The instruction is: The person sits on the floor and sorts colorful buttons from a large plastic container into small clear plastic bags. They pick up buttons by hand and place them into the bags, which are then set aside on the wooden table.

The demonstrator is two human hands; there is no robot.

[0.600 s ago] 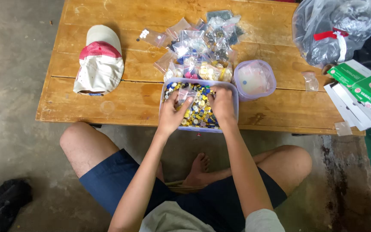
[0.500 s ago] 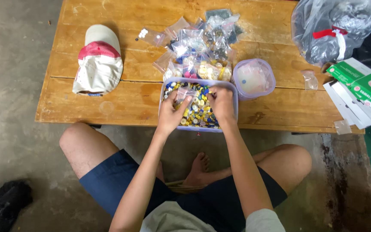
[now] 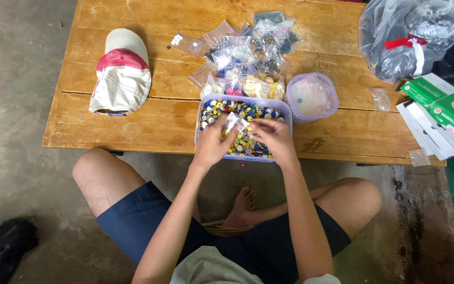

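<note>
Wooden worktop carries a button-filled tub, over which left hand and right hand pinch a small clear bag.

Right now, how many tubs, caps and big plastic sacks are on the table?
Tubs: 2, a rectangular button tub under both hands and a round tub beside it.
Caps: 1, a red and white cap.
Big sacks: 1, a clear sack.
Total: 4.
</note>
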